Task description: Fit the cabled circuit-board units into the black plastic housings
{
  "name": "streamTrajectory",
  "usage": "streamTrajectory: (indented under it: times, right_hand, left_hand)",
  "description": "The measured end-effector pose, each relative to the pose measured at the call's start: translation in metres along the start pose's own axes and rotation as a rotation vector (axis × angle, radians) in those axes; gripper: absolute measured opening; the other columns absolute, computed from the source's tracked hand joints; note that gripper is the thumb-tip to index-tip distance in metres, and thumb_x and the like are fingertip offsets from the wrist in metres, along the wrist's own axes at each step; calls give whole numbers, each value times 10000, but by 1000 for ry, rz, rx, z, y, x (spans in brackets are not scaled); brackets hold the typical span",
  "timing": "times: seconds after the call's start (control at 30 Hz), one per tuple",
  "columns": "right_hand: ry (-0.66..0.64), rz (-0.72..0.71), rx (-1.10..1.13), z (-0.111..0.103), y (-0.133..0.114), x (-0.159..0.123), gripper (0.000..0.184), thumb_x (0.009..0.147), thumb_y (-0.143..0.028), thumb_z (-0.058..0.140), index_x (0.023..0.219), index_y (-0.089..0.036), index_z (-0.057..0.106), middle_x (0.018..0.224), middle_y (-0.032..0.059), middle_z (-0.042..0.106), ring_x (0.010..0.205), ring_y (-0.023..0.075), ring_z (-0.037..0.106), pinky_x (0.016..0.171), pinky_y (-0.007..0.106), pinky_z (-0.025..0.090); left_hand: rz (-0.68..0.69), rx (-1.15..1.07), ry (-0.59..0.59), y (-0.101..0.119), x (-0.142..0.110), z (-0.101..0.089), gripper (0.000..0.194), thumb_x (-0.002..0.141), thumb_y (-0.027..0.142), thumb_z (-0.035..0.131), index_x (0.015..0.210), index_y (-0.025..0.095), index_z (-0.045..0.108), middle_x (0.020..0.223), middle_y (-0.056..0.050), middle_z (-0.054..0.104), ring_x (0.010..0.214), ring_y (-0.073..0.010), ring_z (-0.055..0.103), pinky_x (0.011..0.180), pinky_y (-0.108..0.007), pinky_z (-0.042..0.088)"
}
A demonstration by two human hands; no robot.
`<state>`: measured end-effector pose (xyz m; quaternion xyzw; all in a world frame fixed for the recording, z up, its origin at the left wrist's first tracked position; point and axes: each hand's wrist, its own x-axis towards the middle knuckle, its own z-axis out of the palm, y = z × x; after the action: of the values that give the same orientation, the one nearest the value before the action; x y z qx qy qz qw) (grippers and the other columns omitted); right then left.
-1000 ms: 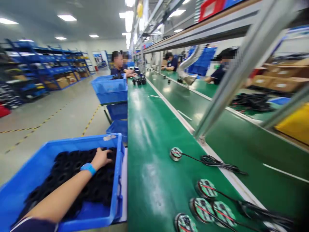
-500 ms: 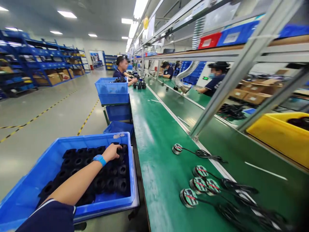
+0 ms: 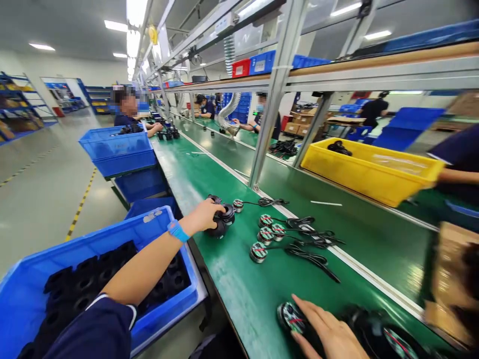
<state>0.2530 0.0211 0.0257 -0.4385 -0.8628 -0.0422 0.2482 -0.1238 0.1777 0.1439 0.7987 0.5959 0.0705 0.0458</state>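
Observation:
My left hand is closed on a cluster of black round housings at the green bench's left edge. Low on the right, my right hand has its thumb and forefinger about a black round part with a circuit board in its top. Between the hands lie several silver round circuit-board units with coiled black cables. More black parts, blurred, sit beside my right hand. Under my left forearm, a blue bin holds rows of black housings.
Stacked blue crates stand left of the bench, near a co-worker. A metal post rises from the bench's middle rail. Beyond are a yellow bin and a cardboard box at right.
My left hand has moved from the blue bin to the bench with black housings. My right hand has come into view at lower right. The view has turned right.

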Motion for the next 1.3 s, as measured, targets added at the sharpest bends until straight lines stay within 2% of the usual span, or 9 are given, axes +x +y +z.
streamTrajectory:
  times: [0.13,0.23,0.43,0.7,0.83,0.97,1.03,1.13,1.3]
  right_hand:
    - [-1,195,-67,-9,-25,2,534,885,-501,655,1340,-240,557,1147,96,739,974,299,730,778,440,618]
    - [-43,276,-97,-9,-34,4,415,880,-479,678,1194,-212,632,1085,103,744,933,293,723,795,435,584]
    - [-81,309,-55,-14,-36,7,396,867,-431,705,1142,-152,646,1038,101,737,932,276,708,838,414,565]
    - [-4,335,43,-26,-39,10,313,824,-417,739,1030,-196,656,872,39,707,759,216,670,714,364,568]
    - [121,327,181,-44,-44,12,309,835,-401,726,1074,-222,646,878,16,703,723,162,648,607,271,543]
    - [216,333,260,-63,-50,11,339,851,-448,727,1120,-255,653,951,13,712,756,160,656,620,262,535]
    - [253,395,296,-72,-53,8,365,848,-483,735,1127,-259,659,969,17,712,758,166,657,659,275,542]
    - [338,480,428,-82,-58,2,360,846,-462,753,1131,-262,663,966,20,705,780,166,656,684,259,544]
    - [423,494,626,-81,-69,1,345,866,-394,751,1173,-277,644,1019,28,687,837,157,651,664,225,536]
  left_hand:
    - [79,56,-95,29,50,20,550,696,69,769,1223,221,725,1007,-85,693,994,-266,661,856,-298,522]
    - [110,88,-92,35,57,20,550,736,116,774,1268,223,681,1084,-86,690,1032,-263,653,907,-308,505]
    - [128,128,29,41,18,19,373,880,433,721,1105,135,701,1125,-168,637,1096,-355,584,947,-473,480]
    - [144,-49,133,48,-21,35,237,832,311,799,1005,152,764,1352,-161,607,1246,-340,563,1071,-477,458]
    - [68,-563,252,53,-66,34,356,892,439,723,1129,174,740,1364,-122,644,1210,-278,626,1052,-410,496]
    - [-164,-1516,79,83,-118,60,466,771,518,833,1047,146,777,1007,-96,778,949,-246,701,899,-362,548]
    - [-227,-1663,15,105,-136,81,539,764,625,796,994,137,785,908,-99,775,852,-224,705,822,-346,565]
    - [-309,-1955,-38,137,-151,106,452,718,540,872,973,174,795,905,-74,773,874,-191,702,856,-307,548]
    - [-234,-2036,-48,174,-157,111,452,709,474,899,1043,186,800,1020,-81,769,1084,-244,654,1022,-348,462]
